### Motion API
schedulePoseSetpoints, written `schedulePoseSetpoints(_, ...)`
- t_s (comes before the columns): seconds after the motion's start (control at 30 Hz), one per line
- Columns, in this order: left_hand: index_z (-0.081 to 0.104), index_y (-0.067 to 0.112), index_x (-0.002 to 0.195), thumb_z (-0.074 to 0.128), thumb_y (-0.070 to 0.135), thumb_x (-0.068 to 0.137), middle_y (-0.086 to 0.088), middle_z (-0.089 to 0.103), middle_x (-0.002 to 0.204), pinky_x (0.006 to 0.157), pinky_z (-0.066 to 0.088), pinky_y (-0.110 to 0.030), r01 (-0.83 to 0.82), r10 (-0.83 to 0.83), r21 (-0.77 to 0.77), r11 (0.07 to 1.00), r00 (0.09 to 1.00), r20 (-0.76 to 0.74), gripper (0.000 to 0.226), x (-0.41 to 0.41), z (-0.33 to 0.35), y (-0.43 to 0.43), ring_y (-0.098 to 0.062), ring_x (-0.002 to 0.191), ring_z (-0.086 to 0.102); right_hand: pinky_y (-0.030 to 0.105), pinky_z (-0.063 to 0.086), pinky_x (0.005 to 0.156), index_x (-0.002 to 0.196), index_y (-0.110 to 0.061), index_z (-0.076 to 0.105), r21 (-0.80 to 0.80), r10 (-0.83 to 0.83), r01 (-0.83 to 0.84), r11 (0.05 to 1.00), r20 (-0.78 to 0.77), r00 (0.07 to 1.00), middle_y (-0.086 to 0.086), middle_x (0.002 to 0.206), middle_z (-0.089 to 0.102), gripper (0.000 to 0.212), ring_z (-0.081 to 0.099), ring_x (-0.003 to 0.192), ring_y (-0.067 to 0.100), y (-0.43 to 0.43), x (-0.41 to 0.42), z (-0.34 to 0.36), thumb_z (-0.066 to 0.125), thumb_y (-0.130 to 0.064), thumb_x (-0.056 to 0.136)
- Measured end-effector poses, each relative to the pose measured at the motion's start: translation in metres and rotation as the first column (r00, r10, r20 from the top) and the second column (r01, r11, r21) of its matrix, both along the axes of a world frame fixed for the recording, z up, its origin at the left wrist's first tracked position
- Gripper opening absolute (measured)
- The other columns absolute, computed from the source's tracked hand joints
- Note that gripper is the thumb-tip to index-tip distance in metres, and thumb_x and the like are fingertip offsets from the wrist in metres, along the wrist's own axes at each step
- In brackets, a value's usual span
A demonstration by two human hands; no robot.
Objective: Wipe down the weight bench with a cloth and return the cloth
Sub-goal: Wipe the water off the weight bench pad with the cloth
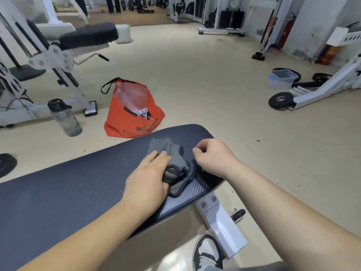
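Bench (78,182): cloth (176,163) under left grip (148,177).

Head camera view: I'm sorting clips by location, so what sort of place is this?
Most likely a gym: a dark blue padded weight bench, a black round weight plate on the beige floor, and white weight-stack machines at the back.
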State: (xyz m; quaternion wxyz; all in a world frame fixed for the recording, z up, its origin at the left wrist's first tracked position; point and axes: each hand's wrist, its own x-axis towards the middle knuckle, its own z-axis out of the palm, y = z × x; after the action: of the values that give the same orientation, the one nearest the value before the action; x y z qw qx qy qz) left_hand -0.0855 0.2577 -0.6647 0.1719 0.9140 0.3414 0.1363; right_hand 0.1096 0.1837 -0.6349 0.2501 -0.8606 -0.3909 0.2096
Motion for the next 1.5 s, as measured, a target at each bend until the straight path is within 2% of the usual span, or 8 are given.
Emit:
schedulePoseSetpoints(0.17,0.053,0.038,0.142,0.054,0.026,0.085,0.026,0.047,0.152,0.116,0.029,-0.012,0.430,-0.432,-0.048,0.902,0.900,-0.061,0.058,-0.063,0.006,-0.009,0.004,0.146,0.033,0.033,0.053,0.088,0.096,-0.023,0.072,0.054,0.055,-0.053,0.997,-0.032,0.998,-0.006,0.096,0.073,0.019,0.067,0.098,0.019,0.000,-0.013,0.009,0.053,-0.027,0.097)
schedulePoseSetpoints(0.3,0.065,0.031,0.121,0.062,0.034,0.097,0.021,0.074,0.107,0.083,0.051,-0.019,0.126,-0.086,-0.420,0.898,0.990,0.114,0.025,-0.083,0.036,-0.001,-0.003,0.098,0.066,0.025,0.048,0.099,0.117,-0.024,0.073,0.140,0.191,-0.163,0.977,-0.215,0.958,-0.012,0.115,0.072,0.029,0.065,0.111,0.009,0.000,-0.033,0.022,0.055,-0.014,0.096)
schedulePoseSetpoints(0.5,0.074,0.008,0.118,0.051,0.032,0.102,-0.016,0.074,0.121,0.098,0.055,-0.052,0.266,0.599,-0.963,0.048,0.763,0.241,0.037,-0.087,0.060,0.001,-0.035,0.113,0.070,0.040,0.051,0.099,0.134,-0.019,0.064,0.203,0.398,-0.350,0.914,-0.611,0.685,0.000,0.130,0.070,0.075,0.064,0.123,0.022,0.008,-0.060,0.027,0.044,0.017,0.071)
schedulePoseSetpoints(0.63,0.074,0.013,0.122,0.048,0.048,0.099,-0.012,0.073,0.123,0.093,0.053,-0.048,0.302,0.639,-0.953,-0.029,0.739,0.215,0.049,-0.093,0.067,0.009,-0.032,0.103,0.070,0.038,0.045,0.084,0.134,-0.013,0.065,0.270,0.380,-0.299,0.915,-0.825,0.419,0.017,0.124,0.068,0.054,0.059,0.102,0.032,0.011,-0.069,0.031,0.071,-0.008,0.081)
schedulePoseSetpoints(0.77,0.079,0.016,0.114,0.043,0.064,0.096,-0.013,0.074,0.121,0.101,0.051,-0.051,0.299,0.614,-0.951,-0.081,0.766,0.189,0.062,-0.094,0.071,0.014,-0.033,0.111,0.070,0.054,0.050,0.108,0.126,-0.007,0.068,0.204,0.330,-0.292,0.934,-0.806,0.492,0.021,0.123,0.073,0.043,0.069,0.117,0.039,0.013,-0.091,0.033,0.081,-0.016,0.086)
schedulePoseSetpoints(1.07,0.051,0.034,0.141,0.093,0.032,0.069,0.008,0.071,0.113,0.087,0.062,-0.036,-0.065,0.358,-0.772,0.633,0.908,0.218,0.083,-0.091,0.050,0.011,-0.005,0.090,0.074,0.053,0.057,0.092,0.102,-0.010,0.072,0.138,0.121,-0.025,0.990,-0.748,0.653,0.021,0.106,0.077,0.025,0.073,0.089,0.031,0.015,-0.083,0.033,0.084,-0.020,0.083)
schedulePoseSetpoints(1.27,0.066,0.007,0.107,0.061,0.021,0.101,-0.016,0.069,0.084,0.050,0.061,-0.030,-0.138,0.644,-0.818,0.559,0.693,0.324,0.016,-0.086,0.046,0.035,-0.021,0.056,0.070,0.030,0.060,0.068,0.109,-0.002,0.069,0.179,0.087,0.080,0.981,-0.762,0.642,0.017,0.097,0.076,0.024,0.071,0.082,0.026,0.001,-0.048,0.044,0.076,-0.012,0.088)
schedulePoseSetpoints(1.5,0.073,0.021,0.105,0.070,0.025,0.091,0.003,0.075,0.091,0.088,0.058,-0.038,-0.291,0.426,-0.476,0.830,0.882,0.202,0.015,-0.095,0.031,0.039,-0.013,0.084,0.070,0.046,0.038,0.115,0.141,-0.033,0.054,-0.099,0.025,-0.002,0.995,0.227,0.973,0.009,0.141,0.048,0.064,0.041,0.137,0.034,-0.006,-0.034,0.018,0.071,-0.051,0.082)
